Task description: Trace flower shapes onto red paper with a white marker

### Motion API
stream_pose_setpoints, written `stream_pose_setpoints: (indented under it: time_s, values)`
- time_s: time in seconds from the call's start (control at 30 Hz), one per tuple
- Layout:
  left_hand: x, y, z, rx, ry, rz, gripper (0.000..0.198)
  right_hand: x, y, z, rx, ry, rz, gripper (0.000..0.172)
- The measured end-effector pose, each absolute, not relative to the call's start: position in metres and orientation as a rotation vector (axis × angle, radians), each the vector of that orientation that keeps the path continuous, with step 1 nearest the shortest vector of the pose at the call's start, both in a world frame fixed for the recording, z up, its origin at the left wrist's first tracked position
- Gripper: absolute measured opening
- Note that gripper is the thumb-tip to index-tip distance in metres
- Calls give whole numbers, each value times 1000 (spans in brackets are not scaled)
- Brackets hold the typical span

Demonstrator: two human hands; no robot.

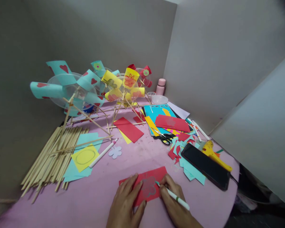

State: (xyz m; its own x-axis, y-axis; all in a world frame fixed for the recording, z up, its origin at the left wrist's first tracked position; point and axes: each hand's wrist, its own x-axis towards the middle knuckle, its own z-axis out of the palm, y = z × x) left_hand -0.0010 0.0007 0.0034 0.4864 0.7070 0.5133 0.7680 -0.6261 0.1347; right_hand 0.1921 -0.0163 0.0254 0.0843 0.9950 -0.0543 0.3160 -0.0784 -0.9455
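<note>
The left hand (127, 198) is lying palm down with its fingers loosely spread, gripping nothing but pressing the left part of a red paper strip (160, 173) onto the pink bench (102, 202). The right hand (172, 196) is curling closely around a green-banded felt-tip marker (178, 199) in a writing grip, and the marker's tip is resting at or just above the right edge of a grey-green butterfly-like drawing (148, 186). The strip is sitting between the two hands, near the front of the bench. The likeliest trouble is smearing: the left fingertips are lying right beside the inked shape, so a small slide across damp ink could blur it. If the left hand were pressing too lightly, the marker's push could turn the strip and send a line past the outline; heavy strokes over one spot could soak or roughen the paper. Farther right, a smartphone (205, 166) is lying partly over cyan paper scraps (191, 171), with a cable (234, 179) trailing past the bench's edge; a snag on that cable could drag the phone and scraps, and perhaps the yellow glue gun (216, 156) beside it.
</note>
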Motion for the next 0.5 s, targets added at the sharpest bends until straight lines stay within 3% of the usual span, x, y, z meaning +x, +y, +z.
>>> stream_pose_setpoints:
  time_s: [0.5]
  values:
    - [0, -3, 2, -2629, -1334, -841, 44, 180, -18, 23, -1456, -1743, 993, 9]
